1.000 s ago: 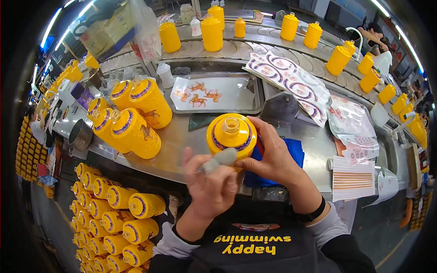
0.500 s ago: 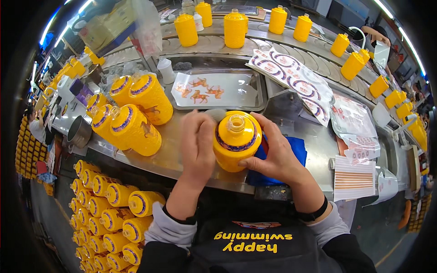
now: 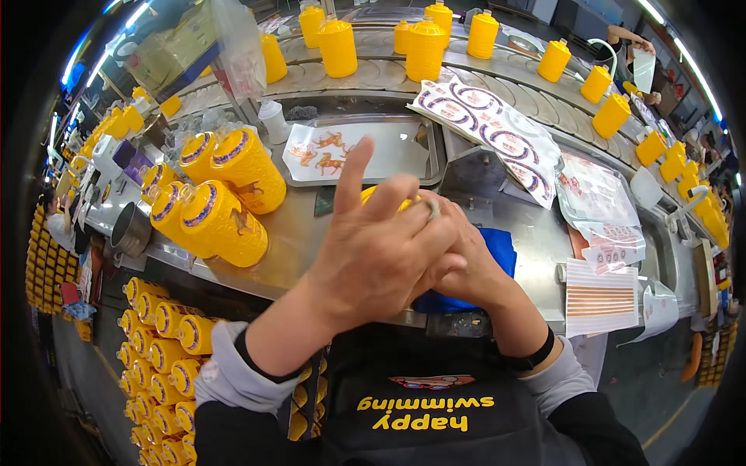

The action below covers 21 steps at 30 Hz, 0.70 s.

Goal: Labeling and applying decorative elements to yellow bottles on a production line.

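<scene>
Nearest the body, a dark apron front and grey sleeves frame both forearms. The left hand [image 3: 381, 252] lies on top, palm down, forefinger raised and the other fingers pressed flat over a yellow bottle [image 3: 386, 196], of which only a sliver shows past the knuckles. The right hand [image 3: 466, 268] is beneath and to the right, fingers wrapped round the bottle's far side — a closed grip, as far as the view allows. A blue cloth [image 3: 497, 248] sits under the hands at the near edge of the steel bench [image 3: 299, 233].

Judgement on the step: the left palm appears to be smoothing a label onto the bottle. It would be done well by keeping the right hand's hold firm so the bottle cannot roll, and pressing from the middle outward to leave no bubbles or lifted corners.

Clearances: to the left, a cluster of lying yellow bottles [image 3: 217, 206] sits close — little room to swing the left elbow. Below the bench edge on that side, a stack of more bottles [image 3: 159, 342]. Straight ahead, a shallow metal tray [image 3: 420, 147] holds a sticker sheet [image 3: 326, 151] and lies just beyond the hands. To the right, round-label sheets [image 3: 497, 132] and striped sheets [image 3: 598, 287] overhang the surface. Farther off, upright bottles [image 3: 426, 48] line a curved conveyor [image 3: 373, 78].
</scene>
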Tool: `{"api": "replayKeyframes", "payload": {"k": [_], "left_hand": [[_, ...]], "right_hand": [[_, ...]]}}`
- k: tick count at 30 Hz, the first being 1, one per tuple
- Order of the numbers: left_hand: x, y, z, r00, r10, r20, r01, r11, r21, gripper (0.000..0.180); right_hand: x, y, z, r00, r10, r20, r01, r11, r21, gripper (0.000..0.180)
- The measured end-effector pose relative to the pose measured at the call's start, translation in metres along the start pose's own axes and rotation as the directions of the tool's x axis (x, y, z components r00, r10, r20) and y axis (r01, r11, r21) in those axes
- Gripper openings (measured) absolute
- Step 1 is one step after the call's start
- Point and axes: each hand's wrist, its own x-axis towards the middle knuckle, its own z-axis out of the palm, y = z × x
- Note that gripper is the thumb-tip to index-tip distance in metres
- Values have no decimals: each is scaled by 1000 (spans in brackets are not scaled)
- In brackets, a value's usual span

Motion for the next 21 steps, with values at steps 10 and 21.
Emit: {"api": "replayKeyframes", "payload": {"k": [10,21], "left_hand": [[-1,-68,10,935,-260,240,348,793,-500,44],[-74,-15,13,778,-600,-184,474,754,-455,16]], "right_hand": [[4,-12,-3,997,75,9,-76,991,108,90],[7,-7,-3,996,88,34,-93,978,186,93]]}}
